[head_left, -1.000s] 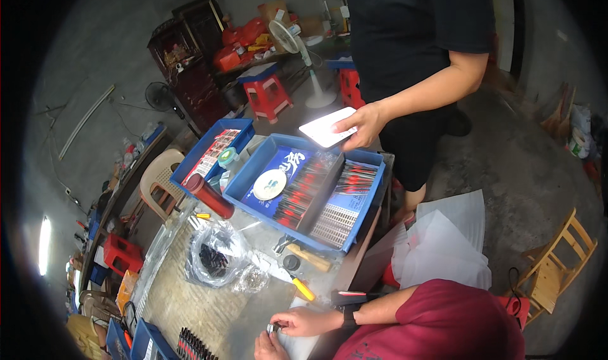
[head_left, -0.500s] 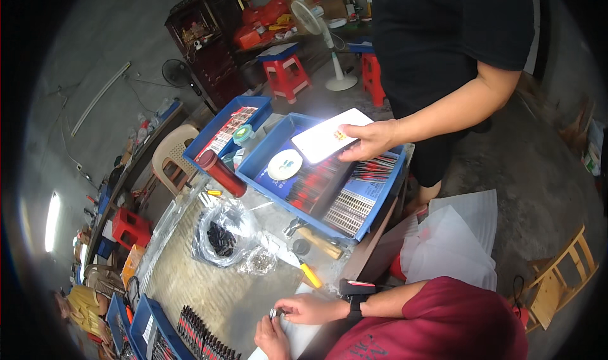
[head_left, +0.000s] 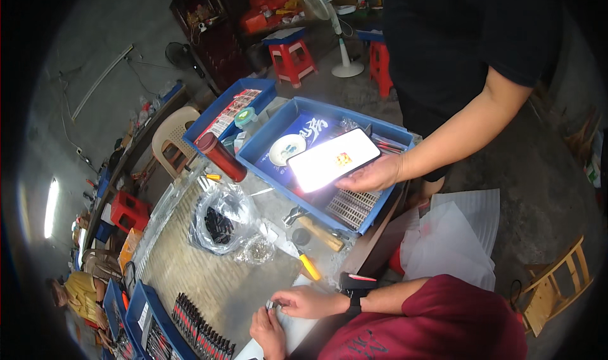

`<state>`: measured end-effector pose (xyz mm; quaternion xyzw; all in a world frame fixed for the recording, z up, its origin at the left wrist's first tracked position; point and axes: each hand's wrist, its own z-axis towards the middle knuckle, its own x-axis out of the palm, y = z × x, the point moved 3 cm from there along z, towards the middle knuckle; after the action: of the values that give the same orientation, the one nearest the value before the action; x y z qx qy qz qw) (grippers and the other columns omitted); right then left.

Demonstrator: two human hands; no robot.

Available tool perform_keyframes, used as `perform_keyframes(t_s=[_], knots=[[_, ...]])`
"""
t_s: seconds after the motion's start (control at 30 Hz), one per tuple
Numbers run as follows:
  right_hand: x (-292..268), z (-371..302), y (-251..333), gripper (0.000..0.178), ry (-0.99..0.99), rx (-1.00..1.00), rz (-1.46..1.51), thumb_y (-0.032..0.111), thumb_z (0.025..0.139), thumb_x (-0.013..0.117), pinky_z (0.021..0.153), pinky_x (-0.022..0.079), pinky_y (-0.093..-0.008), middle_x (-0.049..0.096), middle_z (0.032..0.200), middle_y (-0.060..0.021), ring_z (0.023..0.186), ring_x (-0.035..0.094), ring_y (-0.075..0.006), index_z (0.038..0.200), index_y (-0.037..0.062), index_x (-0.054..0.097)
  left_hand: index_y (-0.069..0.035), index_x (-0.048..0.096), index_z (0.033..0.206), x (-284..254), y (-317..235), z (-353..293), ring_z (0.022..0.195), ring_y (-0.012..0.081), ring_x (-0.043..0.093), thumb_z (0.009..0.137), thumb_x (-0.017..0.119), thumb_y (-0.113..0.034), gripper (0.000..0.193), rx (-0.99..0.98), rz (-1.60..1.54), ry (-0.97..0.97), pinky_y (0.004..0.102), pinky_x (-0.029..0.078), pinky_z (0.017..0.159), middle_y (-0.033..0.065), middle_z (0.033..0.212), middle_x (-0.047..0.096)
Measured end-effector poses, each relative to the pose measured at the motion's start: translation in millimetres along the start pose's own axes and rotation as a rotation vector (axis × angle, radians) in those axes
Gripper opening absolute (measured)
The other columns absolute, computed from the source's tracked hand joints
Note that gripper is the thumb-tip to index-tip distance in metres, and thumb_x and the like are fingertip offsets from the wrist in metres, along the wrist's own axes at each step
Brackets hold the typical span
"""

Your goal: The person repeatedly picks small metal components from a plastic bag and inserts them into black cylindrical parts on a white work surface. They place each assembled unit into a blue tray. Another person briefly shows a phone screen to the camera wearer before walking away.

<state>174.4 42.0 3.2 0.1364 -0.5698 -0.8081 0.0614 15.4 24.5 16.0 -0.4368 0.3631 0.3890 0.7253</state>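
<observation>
Low in the view, my left hand and my right hand come together, fingers pinched around a small metallic piece. Its exact kind is too small to make out. Beneath them lies a white board at the table edge. A black wrist strap with a device is on my right wrist. Left of my hands stands a row of black and red tools. Beyond are a yellow-handled tool, a wooden-handled hammer and a clear bag of black parts.
Across the table, a person in black holds a lit phone over a blue tray. A dark red flask stands beside that tray. Another blue bin holds tools at lower left. White foam sheets hang at the right.
The other person's phone has moved lower and turned its bright screen more into view. My hands keep their pinched grip, with little movement; the whole view has shifted slightly.
</observation>
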Motion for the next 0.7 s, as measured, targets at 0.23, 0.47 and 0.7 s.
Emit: perform_keyframes(t_s=[0.23,0.47,0.7], knots=[[-2.0,-0.5,3.3,0.032,-0.010,0.007,-0.003,0.012,0.078,0.060,0.063,0.048,-0.0365,0.062,0.081,-0.0137,0.070,0.061,-0.0263,0.108,0.0029,0.055,-0.001,0.058,0.091,-2.8,-3.3,1.4,0.061,0.0371,0.053,0.086,0.058,-0.009,0.010,0.014,-0.001,-0.011,0.0444,0.041,0.053,0.0171,0.072,0.054],[-1.0,0.6,2.2,0.031,-0.027,-0.034,-0.009,0.011,0.077,0.061,0.062,0.048,-0.0371,0.061,0.080,-0.0143,0.070,0.061,-0.0276,0.107,0.0023,0.055,-0.002,0.058,0.090,-1.7,-2.4,1.8,0.061,0.0369,0.053,0.084,0.060,-0.007,0.008,0.010,0.000,-0.009,0.0445,0.041,0.053,0.0163,0.072,0.054],[-0.5,1.3,0.3,0.032,-0.007,-0.018,-0.011,0.010,0.077,0.061,0.063,0.048,-0.0368,0.061,0.080,-0.0134,0.070,0.061,-0.0273,0.107,0.0029,0.054,-0.002,0.057,0.088,-0.7,-1.0,1.6,0.061,0.0374,0.054,0.084,0.061,-0.007,0.008,-0.018,0.019,0.017,0.0451,0.042,0.053,0.0164,0.072,0.055]])
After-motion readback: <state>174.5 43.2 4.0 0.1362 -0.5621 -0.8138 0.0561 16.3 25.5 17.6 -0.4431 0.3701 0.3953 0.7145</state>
